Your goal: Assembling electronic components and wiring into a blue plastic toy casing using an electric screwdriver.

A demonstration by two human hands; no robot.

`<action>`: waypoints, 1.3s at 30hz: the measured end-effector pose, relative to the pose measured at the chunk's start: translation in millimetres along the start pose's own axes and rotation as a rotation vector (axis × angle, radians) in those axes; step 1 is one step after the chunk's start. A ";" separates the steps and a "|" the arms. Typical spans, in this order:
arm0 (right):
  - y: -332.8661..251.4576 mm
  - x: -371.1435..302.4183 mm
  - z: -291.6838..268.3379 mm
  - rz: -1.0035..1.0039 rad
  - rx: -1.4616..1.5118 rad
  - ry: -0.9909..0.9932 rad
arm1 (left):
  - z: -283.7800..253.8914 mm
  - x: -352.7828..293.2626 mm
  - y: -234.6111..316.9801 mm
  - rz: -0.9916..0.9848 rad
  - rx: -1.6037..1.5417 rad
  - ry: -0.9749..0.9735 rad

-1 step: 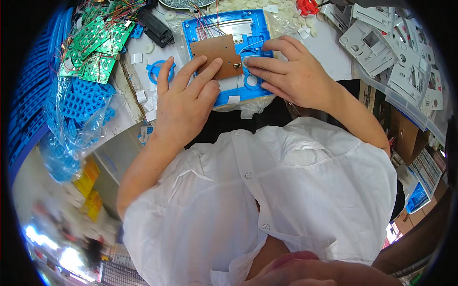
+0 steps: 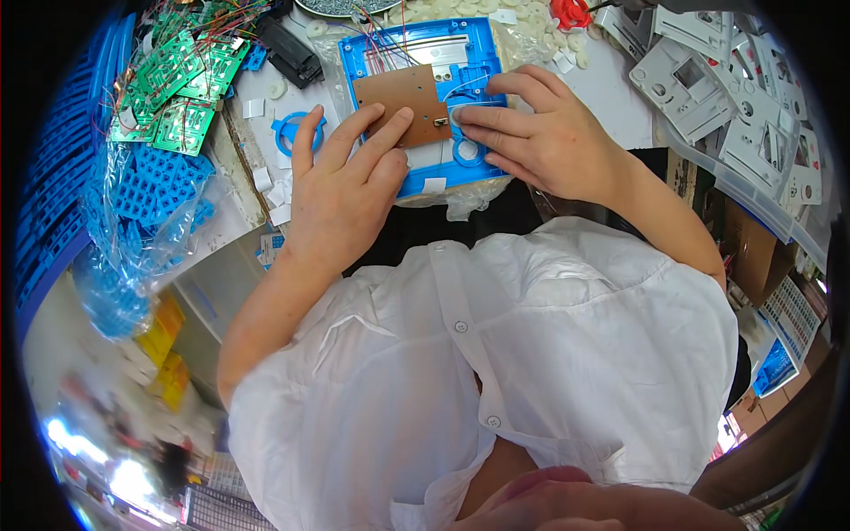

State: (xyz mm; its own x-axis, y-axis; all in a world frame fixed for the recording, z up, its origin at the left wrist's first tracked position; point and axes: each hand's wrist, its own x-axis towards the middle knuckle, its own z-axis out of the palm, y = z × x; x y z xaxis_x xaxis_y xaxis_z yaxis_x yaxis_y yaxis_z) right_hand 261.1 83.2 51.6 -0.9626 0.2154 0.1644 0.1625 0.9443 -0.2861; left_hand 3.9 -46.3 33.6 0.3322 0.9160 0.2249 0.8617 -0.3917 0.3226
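A blue plastic casing (image 2: 412, 181) lies open-side up in front of me, with a brown circuit board (image 2: 398, 93) inside it. My left hand (image 2: 345, 177) has its fingers spread, and two fingertips press on the board. From the right, my right hand (image 2: 549, 133) reaches over the casing. Its fingers are drawn together beside the board's right edge, at a small pale piece whose kind I cannot make out. Thin red and dark wires (image 2: 381, 53) run out at the casing's far left. Left of it rests a loose blue ring-shaped part (image 2: 288, 133).
Green circuit boards (image 2: 181, 124) with wires pile up at the left, above bagged blue plastic parts (image 2: 155, 190). A black plastic part (image 2: 290, 55) lies near them. Pale discs (image 2: 522, 34) scatter behind the casing. Grey panels (image 2: 708, 97) fill a clear bin at the right.
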 end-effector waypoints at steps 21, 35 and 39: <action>-4.5 -1.6 3.4 0.248 0.014 0.176 | 2.4 9.2 6.8 0.048 -0.066 0.073; -7.6 3.3 12.6 0.175 0.014 0.133 | 3.2 14.6 5.0 0.080 -0.029 0.051; -8.8 5.3 9.6 0.160 -0.038 0.074 | 0.4 9.8 -3.5 0.080 0.015 0.021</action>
State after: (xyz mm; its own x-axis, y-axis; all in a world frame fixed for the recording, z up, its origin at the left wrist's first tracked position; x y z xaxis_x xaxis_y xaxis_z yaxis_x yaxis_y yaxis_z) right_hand 252.5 73.6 45.9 -0.9055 0.3799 0.1889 0.3216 0.9050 -0.2784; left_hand 4.3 -35.8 34.3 0.3925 0.8798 0.2682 0.8384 -0.4621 0.2890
